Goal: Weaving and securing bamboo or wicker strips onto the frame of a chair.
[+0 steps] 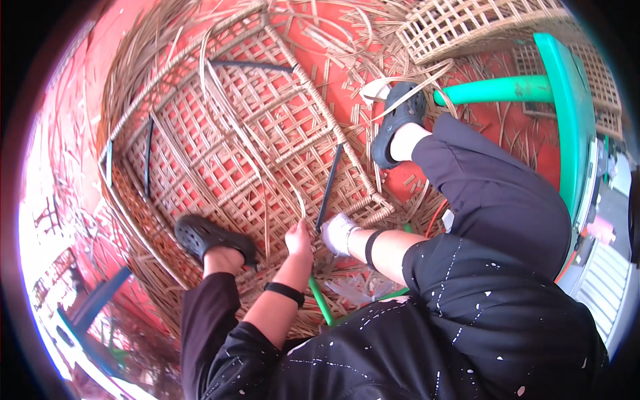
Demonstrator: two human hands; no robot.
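Note:
A large woven rattan frame (257, 143) with an open lattice lies in front of me, its rim wrapped in cane. My left hand (299, 240) is closed around a long, pale rattan strip (250, 157), which runs up over the lattice and bends at the far side. Close beside it on the right, my right hand (339, 235) wears a whitish glove and has its fingers curled in. Whatever that hand may grip is hidden. A dark bar (331, 183) slants across the lattice and ends near the gloved fingers. Another dark bar (253, 65) crosses the far corner.
My shod feet stand at the lattice's near left (213, 240) and beyond its right edge (400, 120). Loose cane strips (130, 87) pile along the left. Cane scraps litter the red floor (347, 90). Woven panels (480, 27) and a green plastic piece (567, 100) stand far right.

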